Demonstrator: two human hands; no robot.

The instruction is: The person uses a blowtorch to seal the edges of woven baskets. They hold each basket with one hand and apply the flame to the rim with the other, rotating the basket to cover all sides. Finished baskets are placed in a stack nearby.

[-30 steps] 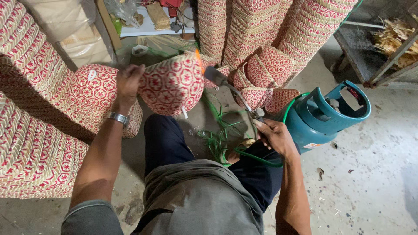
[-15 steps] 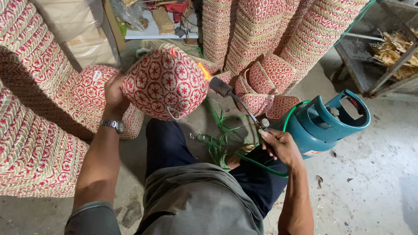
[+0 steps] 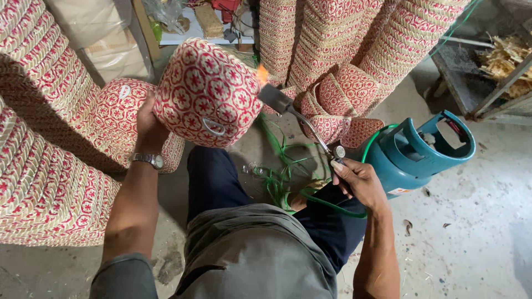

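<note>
My left hand (image 3: 148, 123) holds up a red-and-cream woven basket (image 3: 208, 91), tilted so its patterned bottom faces me. My right hand (image 3: 357, 180) grips the handle of a gas torch (image 3: 299, 119), whose dark nozzle points at the basket's upper right edge. A small orange flame (image 3: 261, 73) burns at the nozzle, touching the basket's rim. A green hose (image 3: 332, 204) runs from the torch toward a teal gas cylinder (image 3: 413, 152) at my right. I wear a wristwatch (image 3: 148, 160) on the left wrist.
Tall stacks of similar woven baskets (image 3: 44, 127) stand at left, and more stacks (image 3: 354, 39) lean at the back. Loose woven lids (image 3: 346, 105) lie by the cylinder. Green strands (image 3: 277, 177) lie tangled on the concrete floor (image 3: 476, 238). A metal rack (image 3: 487, 83) stands at right.
My left hand has lifted and turned the basket up toward me. My right hand has raised the torch, and a flame now shows at the basket's edge.
</note>
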